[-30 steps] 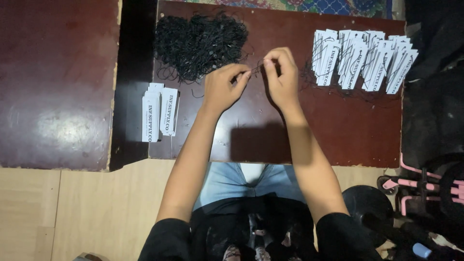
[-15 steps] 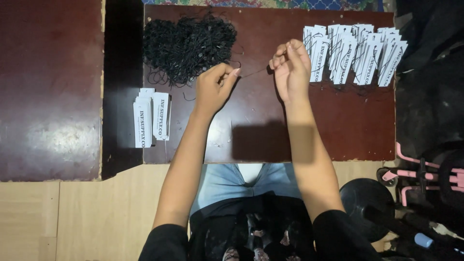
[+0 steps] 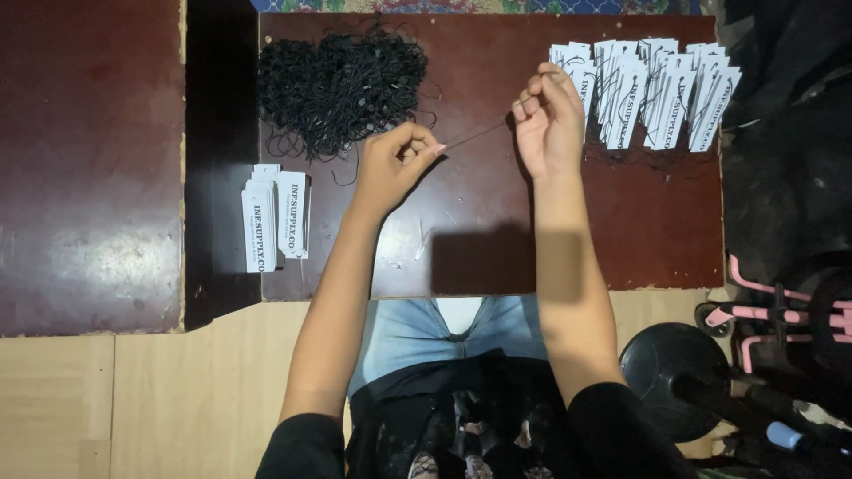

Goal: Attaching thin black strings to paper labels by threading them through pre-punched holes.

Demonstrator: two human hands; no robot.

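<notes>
Hands are up over the middle of a dark reddish-brown board, stretching one thin black string taut between them. The left hand has its fingers pinched shut on the lower end, and the right hand is pinched closed on the upper end, so the string runs on a slant, off the board, with nothing else touching it. Looks like it's held tight just to keep it straight and free of the rest.

Just up-left of the left hand sits a big fluffy heap of black strings, all loops and tangles, wiry looking. Right beside the right hand there's a fanned row of white paper tags, overlapping like cards, with dark strings trailing out under them. A small neat stack of white tags lies at the board's left edge, flat, stiff, rectangular, with no strings showing.

Board surface is glossy but scuffed. Pale wood floor below, blue jeans underneath.
</notes>
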